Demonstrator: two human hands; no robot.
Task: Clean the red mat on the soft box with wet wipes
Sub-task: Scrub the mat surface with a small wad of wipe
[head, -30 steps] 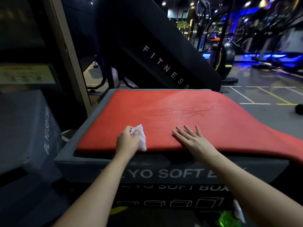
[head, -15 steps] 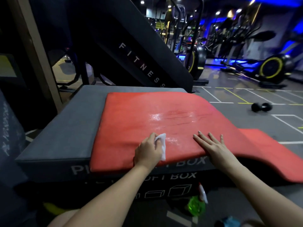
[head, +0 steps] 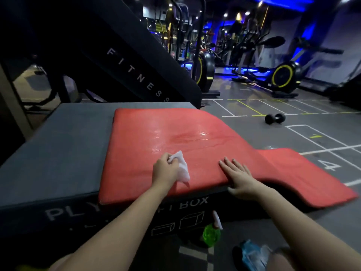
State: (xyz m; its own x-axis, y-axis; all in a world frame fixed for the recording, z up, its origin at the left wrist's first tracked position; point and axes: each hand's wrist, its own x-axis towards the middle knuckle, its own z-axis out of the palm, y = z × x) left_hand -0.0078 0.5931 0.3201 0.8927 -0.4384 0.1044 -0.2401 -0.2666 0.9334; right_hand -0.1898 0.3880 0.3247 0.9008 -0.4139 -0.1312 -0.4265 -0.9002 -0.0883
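The red mat [head: 175, 137] lies across the right part of a dark grey soft box [head: 58, 145], and its right end droops past the box edge. Wet streaks shine near the mat's middle. My left hand [head: 165, 171] pinches a crumpled white wet wipe [head: 181, 167] just above the mat's near edge. My right hand [head: 239, 176] lies flat with fingers straight on the mat's near edge, to the right of the wipe.
A green spray bottle [head: 211, 233] and a blue wipes pack [head: 252, 253] sit on the floor below the box front. A black dumbbell [head: 275, 118] lies on the floor at right. A black slanted fitness machine [head: 127, 61] stands behind the box; exercise bikes [head: 283, 77] stand further back.
The view has swung right. The mat has shifted rightward on the box, baring more grey top and hanging further off the right edge. Both hands moved right with it.
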